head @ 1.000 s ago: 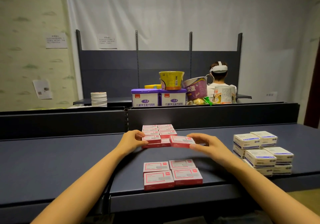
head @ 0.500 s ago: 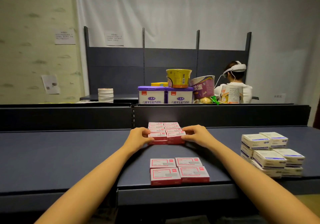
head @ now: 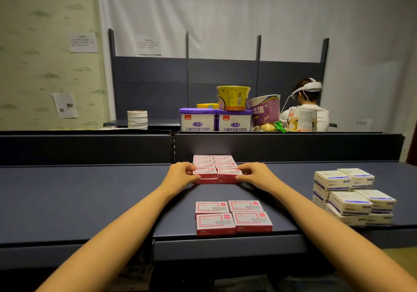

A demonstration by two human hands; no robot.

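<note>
A block of small red-and-white boxes (head: 215,167) stands in two columns against the back wall of the dark blue shelf (head: 90,197). My left hand (head: 181,174) holds the front left box of that block, fingers curled on its top edge. From the other side, my right hand (head: 255,173) holds the front right box the same way. Nearer to me, several more red-and-white boxes (head: 232,217) lie flat in a square near the shelf's front edge.
Stacked white-and-blue boxes (head: 352,197) stand at the right of the shelf. Behind the back wall are two purple-lidded tubs (head: 215,120), noodle bowls (head: 233,97), a stack of white rolls (head: 137,119) and a seated person wearing a headset (head: 309,102).
My right hand brought a red box from the right and set it at the front right of the back block. Both hands now hold the front row of the block.
</note>
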